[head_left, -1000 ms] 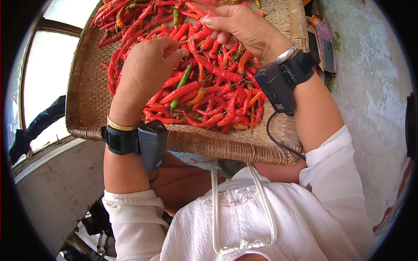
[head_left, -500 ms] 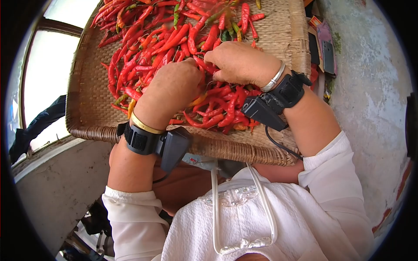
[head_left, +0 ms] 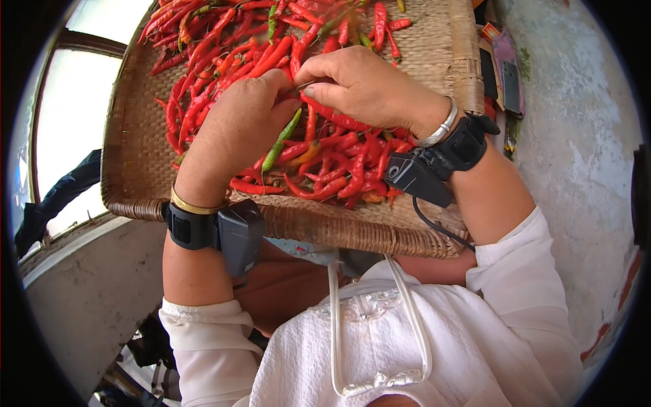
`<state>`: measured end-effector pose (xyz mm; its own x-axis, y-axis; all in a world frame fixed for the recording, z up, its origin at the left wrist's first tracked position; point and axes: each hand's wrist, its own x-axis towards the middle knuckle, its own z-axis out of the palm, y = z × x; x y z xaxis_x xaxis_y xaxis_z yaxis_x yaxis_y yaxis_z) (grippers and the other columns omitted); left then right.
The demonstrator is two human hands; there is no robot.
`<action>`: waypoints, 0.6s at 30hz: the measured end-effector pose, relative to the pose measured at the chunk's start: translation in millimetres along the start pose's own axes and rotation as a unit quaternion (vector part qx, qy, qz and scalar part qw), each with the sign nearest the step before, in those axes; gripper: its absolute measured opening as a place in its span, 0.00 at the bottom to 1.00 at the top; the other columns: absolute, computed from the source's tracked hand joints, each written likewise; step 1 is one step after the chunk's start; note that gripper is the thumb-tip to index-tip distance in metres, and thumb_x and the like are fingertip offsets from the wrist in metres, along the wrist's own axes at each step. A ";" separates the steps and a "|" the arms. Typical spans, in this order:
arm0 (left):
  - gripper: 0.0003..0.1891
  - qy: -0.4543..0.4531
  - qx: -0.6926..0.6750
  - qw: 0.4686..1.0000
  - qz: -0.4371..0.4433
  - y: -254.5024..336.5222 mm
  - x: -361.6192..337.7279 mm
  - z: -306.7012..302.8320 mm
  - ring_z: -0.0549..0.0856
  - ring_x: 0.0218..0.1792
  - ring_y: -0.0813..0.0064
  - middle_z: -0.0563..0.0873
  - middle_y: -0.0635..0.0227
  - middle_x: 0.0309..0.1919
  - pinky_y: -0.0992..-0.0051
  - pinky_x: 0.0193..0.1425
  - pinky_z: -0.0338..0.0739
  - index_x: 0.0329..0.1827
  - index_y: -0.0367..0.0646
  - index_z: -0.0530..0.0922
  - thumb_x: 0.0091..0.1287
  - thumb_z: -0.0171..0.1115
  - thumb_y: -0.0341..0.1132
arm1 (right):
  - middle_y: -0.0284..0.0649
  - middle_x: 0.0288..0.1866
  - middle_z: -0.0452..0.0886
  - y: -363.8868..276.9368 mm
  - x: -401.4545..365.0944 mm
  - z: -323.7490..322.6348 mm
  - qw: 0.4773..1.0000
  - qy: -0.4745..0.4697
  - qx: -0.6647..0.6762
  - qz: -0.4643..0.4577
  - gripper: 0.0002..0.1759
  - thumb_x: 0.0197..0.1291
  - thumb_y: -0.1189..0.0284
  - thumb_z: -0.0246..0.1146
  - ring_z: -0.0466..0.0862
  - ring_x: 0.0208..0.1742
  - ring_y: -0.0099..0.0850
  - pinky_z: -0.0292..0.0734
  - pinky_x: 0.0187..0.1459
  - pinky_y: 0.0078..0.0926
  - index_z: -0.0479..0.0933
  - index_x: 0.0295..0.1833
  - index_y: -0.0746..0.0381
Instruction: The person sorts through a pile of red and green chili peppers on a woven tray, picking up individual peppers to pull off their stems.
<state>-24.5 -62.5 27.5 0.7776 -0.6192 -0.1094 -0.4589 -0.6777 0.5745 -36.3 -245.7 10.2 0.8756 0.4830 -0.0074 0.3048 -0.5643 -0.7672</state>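
Many red chili peppers (head_left: 336,159) lie in a shallow woven basket (head_left: 441,41). My left hand (head_left: 241,122) is closed over the pile, its fingertips close to those of my right hand; what it grips is hidden behind its fingers. My right hand (head_left: 363,88) pinches a thin dark chili stem (head_left: 304,85) between thumb and forefinger, right beside the left fingertips. Just under the left thumb a green chili pepper (head_left: 281,140) lies slanted across the red ones. A long red chili pepper (head_left: 338,117) shows below the right hand.
The basket's thick front rim (head_left: 352,234) runs just before my body. Black devices (head_left: 241,234) are strapped to both wrists, and a cable (head_left: 434,224) hangs from the right one. A window (head_left: 74,129) is at left, a worn wall (head_left: 569,136) and a phone (head_left: 510,88) at right.
Both hands have risen from the pile and moved slightly away from my body, with fingertips now together. My left hand has shifted left, and the green chili pepper under it has come into view.
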 end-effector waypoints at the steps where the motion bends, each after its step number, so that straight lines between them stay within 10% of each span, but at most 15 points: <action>1: 0.07 0.001 0.000 1.000 -0.002 -0.7 0.4 0.3 0.81 0.28 0.64 0.81 0.57 0.26 0.71 0.32 0.72 0.36 0.34 0.73 0.58 0.57 0.29 | 0.45 0.29 0.80 -1.9 -0.5 -0.9 0.998 0.030 0.052 0.001 0.14 0.49 0.67 0.62 0.81 0.33 0.40 0.74 0.37 0.33 0.78 0.40 0.64; 9: 0.22 0.145 -0.120 0.982 -0.014 12.5 10.1 9.5 0.83 0.28 0.63 0.83 0.59 0.25 0.70 0.33 0.75 0.48 0.36 0.72 0.51 0.68 0.32 | 0.36 0.23 0.79 1.3 4.4 -3.4 0.934 0.032 0.336 0.117 0.12 0.54 0.68 0.64 0.76 0.18 0.21 0.71 0.20 0.16 0.76 0.36 0.67; 14: 0.27 0.131 -0.063 0.989 0.006 6.1 10.3 10.8 0.83 0.29 0.62 0.83 0.59 0.26 0.68 0.33 0.76 0.53 0.36 0.70 0.52 0.68 0.36 | 0.38 0.24 0.79 7.3 9.2 -14.5 0.966 0.007 0.213 0.148 0.13 0.53 0.68 0.64 0.77 0.19 0.21 0.72 0.21 0.18 0.76 0.38 0.67; 18: 0.23 0.109 0.037 0.990 -0.081 3.1 6.9 4.3 0.83 0.30 0.59 0.83 0.58 0.25 0.64 0.34 0.75 0.49 0.38 0.74 0.53 0.66 0.41 | 0.38 0.32 0.78 11.1 15.4 -29.1 0.949 0.182 0.250 0.065 0.17 0.57 0.67 0.60 0.78 0.28 0.22 0.73 0.27 0.17 0.72 0.48 0.67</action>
<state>-22.4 -70.6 25.0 0.9140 -0.4056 -0.0122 -0.3454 -0.7933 0.5014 -8.5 -264.0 20.2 0.9928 0.1166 0.0288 0.0487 -0.1714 -0.9840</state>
